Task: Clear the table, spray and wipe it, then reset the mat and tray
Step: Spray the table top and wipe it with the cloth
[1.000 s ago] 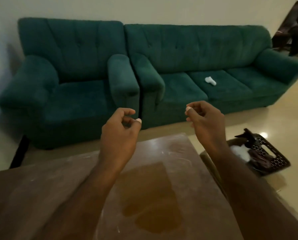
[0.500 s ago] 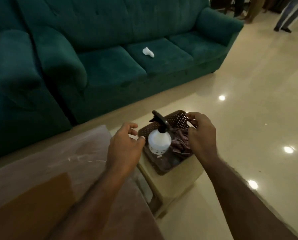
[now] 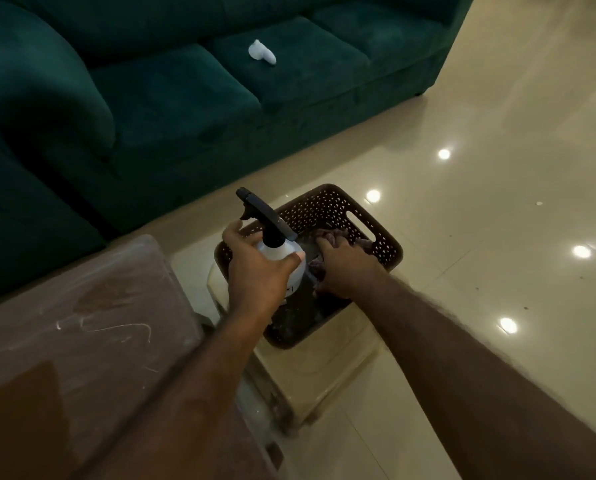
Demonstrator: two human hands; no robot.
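Looming beyond both hands, the green sofa (image 3: 185,98) is well apart, no hazard. Glossy tiled floor (image 3: 497,168) lies below and to the right of the hands: hard surface, so a dropped bottle could crack or leak there. Bench (image 3: 82,323) sits left of the left hand, top dusty and streaked; swinging the bottle across low could clip its near corner. Beige stool (image 3: 324,382) stands right under the hands, looks light, and a sideways tug would likely rock it. Brown perforated tray (image 3: 324,206) rests on the stool, walls around both hands. Biggest risk, I judge: pulling things out at an angle drags the tray off the stool.

Left hand (image 3: 258,271) grasps the white spray bottle (image 3: 282,254) round its shoulder, bottle upright in the tray's left half. The grip sits on a rounded body and could slip if wet. Black trigger head (image 3: 265,216) sticks up past the fingers and may snag the tray wall on the way out.

Right hand (image 3: 345,268) is just beside the bottle, fingers curled down into the dark cloth (image 3: 338,233) in the tray, seemingly bunching it. The cloth may catch in the holes or knock the bottle. Small white thing (image 3: 262,53) on the sofa cushion, far beyond, irrelevant.
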